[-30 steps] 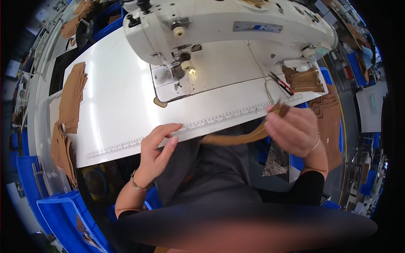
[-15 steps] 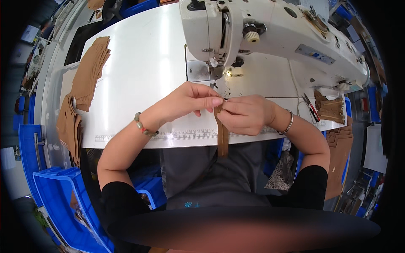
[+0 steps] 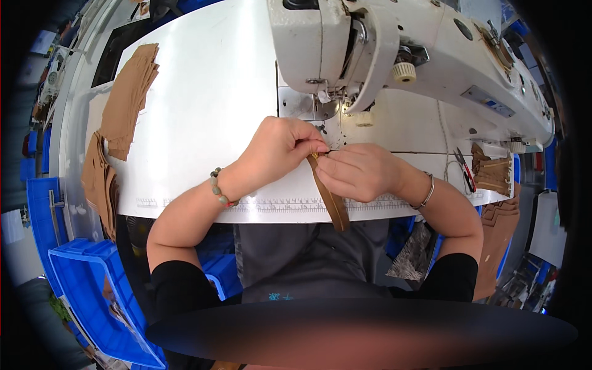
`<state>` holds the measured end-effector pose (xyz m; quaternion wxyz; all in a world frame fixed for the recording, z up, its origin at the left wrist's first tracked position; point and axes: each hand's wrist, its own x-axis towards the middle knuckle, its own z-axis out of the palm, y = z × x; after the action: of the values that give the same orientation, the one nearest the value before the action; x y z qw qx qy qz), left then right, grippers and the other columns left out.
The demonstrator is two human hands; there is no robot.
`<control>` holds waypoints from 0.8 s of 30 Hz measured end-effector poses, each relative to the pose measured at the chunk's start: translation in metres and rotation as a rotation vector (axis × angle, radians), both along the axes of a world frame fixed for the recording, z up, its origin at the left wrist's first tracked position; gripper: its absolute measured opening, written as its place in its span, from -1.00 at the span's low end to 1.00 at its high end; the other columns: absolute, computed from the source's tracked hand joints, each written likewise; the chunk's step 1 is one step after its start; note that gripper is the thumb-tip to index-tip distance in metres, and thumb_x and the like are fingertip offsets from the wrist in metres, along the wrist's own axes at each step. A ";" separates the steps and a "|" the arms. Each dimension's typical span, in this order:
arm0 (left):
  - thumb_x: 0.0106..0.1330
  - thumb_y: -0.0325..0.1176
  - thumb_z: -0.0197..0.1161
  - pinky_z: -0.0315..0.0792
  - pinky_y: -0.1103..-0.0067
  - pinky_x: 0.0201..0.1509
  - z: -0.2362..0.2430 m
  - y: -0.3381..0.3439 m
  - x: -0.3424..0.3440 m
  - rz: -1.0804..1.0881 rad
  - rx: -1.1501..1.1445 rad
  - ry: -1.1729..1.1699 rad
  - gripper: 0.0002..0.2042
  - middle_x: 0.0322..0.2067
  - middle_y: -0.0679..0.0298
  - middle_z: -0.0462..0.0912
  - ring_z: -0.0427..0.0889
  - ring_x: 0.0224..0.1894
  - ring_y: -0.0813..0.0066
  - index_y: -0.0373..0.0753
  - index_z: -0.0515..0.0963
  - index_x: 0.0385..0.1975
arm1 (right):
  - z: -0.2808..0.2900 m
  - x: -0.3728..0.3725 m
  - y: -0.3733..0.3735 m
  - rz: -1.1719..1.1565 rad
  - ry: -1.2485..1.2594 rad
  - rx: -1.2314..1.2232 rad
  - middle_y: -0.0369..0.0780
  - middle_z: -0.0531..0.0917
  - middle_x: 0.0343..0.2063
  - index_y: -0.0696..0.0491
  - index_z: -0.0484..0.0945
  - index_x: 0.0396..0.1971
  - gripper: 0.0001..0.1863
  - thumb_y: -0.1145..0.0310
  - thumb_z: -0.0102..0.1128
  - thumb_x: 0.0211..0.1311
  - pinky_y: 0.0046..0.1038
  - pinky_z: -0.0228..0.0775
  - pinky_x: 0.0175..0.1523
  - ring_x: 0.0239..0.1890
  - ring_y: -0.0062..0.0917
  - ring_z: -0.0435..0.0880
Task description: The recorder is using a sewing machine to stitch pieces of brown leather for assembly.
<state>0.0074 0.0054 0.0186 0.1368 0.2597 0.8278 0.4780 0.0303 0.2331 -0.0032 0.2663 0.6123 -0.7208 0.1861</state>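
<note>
A brown zipper [image 3: 333, 202] hangs from my fingers over the table's front edge, its lower end swung slightly to the right. At its top end my left hand [image 3: 279, 148] pinches with thumb and forefinger, and a small gold-coloured bit shows there. My right hand [image 3: 361, 171] is closed on the same end, fingertips almost touching the left ones. Both hands are just in front of the sewing machine's needle area [image 3: 324, 102]. The fingers hide the exact top of the zipper.
The white sewing machine [image 3: 425, 68] spans the back right. Brown fabric pieces [image 3: 129, 102] lie stacked at the left. Red-and-black thread snips [image 3: 465, 169] lie beside a bundle of brown zippers [image 3: 492, 171] at the right. A ruler strip [image 3: 265, 204] runs along the front edge; a blue bin [image 3: 80, 250] stands lower left.
The zipper's hanging end has swung to the right and now slants. My left hand has turned, its fingers curled in more. The machine appears shifted right as the view moved.
</note>
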 end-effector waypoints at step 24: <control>0.20 -0.35 0.36 0.43 0.31 -0.03 0.002 -0.022 -0.042 0.293 -0.601 0.644 -0.93 -0.33 0.28 0.72 0.67 -0.17 0.25 -0.17 0.71 -0.40 | -0.006 -0.003 -0.011 -0.050 0.054 -0.055 -0.32 0.55 -0.45 0.09 0.54 -0.43 -0.88 0.45 0.27 -0.01 -0.56 0.33 -0.43 -0.48 -0.60 0.52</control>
<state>-0.0345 -0.0162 0.0203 -0.1270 0.2239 0.9580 0.1263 0.0275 0.2225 -0.0095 0.3072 0.5913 -0.7229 0.1826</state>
